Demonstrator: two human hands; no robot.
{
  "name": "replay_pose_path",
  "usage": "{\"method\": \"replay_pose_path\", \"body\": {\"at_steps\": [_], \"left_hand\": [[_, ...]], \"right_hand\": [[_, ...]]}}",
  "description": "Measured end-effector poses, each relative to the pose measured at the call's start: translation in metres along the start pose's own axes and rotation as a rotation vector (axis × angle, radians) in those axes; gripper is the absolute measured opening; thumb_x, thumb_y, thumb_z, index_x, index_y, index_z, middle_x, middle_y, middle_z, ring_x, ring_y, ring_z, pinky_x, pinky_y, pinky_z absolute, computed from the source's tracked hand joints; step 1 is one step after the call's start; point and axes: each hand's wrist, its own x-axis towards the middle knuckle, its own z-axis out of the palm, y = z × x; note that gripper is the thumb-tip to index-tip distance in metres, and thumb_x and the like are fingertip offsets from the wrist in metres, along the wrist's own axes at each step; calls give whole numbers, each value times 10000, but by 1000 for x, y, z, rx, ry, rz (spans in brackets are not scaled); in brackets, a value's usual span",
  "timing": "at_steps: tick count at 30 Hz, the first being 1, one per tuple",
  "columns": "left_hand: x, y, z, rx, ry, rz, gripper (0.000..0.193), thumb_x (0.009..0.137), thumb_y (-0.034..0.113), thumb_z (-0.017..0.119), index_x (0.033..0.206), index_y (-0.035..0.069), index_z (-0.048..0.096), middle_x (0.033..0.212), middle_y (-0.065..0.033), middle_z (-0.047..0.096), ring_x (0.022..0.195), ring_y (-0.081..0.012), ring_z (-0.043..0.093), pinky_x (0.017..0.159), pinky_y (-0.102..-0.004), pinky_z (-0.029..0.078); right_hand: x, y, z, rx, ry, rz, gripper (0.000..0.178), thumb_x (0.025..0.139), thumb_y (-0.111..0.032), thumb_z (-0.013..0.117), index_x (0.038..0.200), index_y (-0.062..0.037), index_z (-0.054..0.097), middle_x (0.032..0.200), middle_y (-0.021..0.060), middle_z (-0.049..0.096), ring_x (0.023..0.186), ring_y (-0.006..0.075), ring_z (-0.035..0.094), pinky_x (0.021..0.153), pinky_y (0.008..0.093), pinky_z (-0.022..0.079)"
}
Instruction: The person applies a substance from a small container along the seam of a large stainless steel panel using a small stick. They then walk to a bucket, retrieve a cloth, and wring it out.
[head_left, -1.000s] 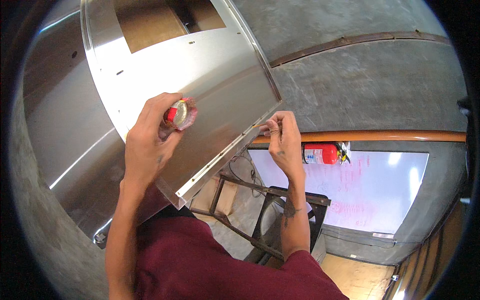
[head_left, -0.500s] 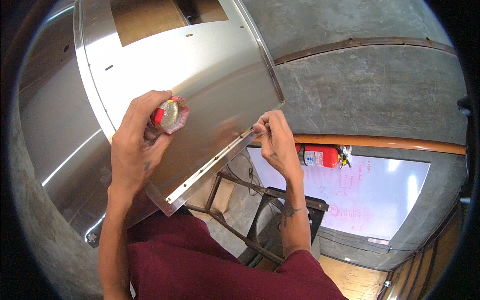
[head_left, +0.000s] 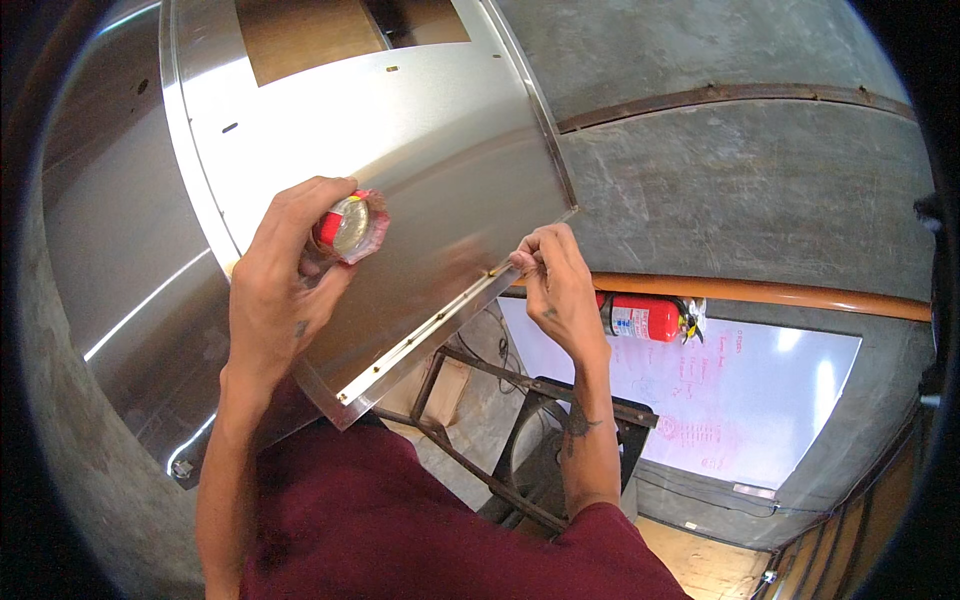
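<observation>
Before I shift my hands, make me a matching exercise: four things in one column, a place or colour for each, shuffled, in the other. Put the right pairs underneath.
Things
1. Fire extinguisher
2. Pipe
3. Small round container
4. Right hand

Places and colours
A. Held in the grip of the left hand
B. Orange, running along the grey wall
C. Fingers pinched near the edge of the sheet-metal panel
D. Red, overlapping the upper part of the whiteboard in this view

Right pairs: 1-D, 2-B, 3-A, 4-C
</observation>
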Motion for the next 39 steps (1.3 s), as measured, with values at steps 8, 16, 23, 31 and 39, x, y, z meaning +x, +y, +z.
{"method": "replay_pose_path", "body": {"at_steps": [8, 16, 23, 31, 39], "left_hand": [[1, -2, 1, 40, 15, 58, 724, 856, 29, 918, 1516, 184, 663, 1469, -115, 732, 1282, -293, 765, 957, -385, 721], [2, -1, 1, 70, 29, 84, 706, 859, 43, 921, 1504, 182, 669, 1465, -113, 734, 1294, -296, 760, 986, -405, 720], [1, -1, 2, 44, 30, 77, 691, 872, 53, 920, 1501, 188, 667, 1459, -114, 734, 1253, -285, 777, 943, -377, 732], [0, 0, 1, -4, -1, 3, 693, 869, 42, 922, 1501, 177, 671, 1458, -116, 736, 1284, -305, 764, 1024, -424, 707], [2, 2, 1, -73, 16, -33, 689, 838, -24, 902, 1471, 137, 683, 1441, -138, 736, 1267, -314, 764, 1033, -420, 667]], "right_hand": [[-1, -2, -1, -16, 9, -10, 125, 1077, -60, 718, 1121, 11, 625, 1128, 198, 622, 972, 450, 692, 828, 525, 561], [-1, -1, 1, -2, 16, -19, 123, 1076, -57, 720, 1119, 11, 628, 1127, 199, 621, 941, 447, 698, 799, 516, 566], [-1, 3, 3, -14, 30, -47, 122, 1072, -50, 717, 1117, 13, 623, 1121, 195, 617, 959, 441, 684, 828, 513, 560], [-3, 6, -2, 68, 119, -41, 107, 1074, -19, 704, 1100, 21, 608, 1083, 185, 599, 913, 357, 644, 814, 426, 539], [10, -74, 2, 479, 364, 21, 109, 1111, -62, 716, 1090, 7, 634, 1090, 121, 622, 946, 220, 651, 810, 337, 546]]}}
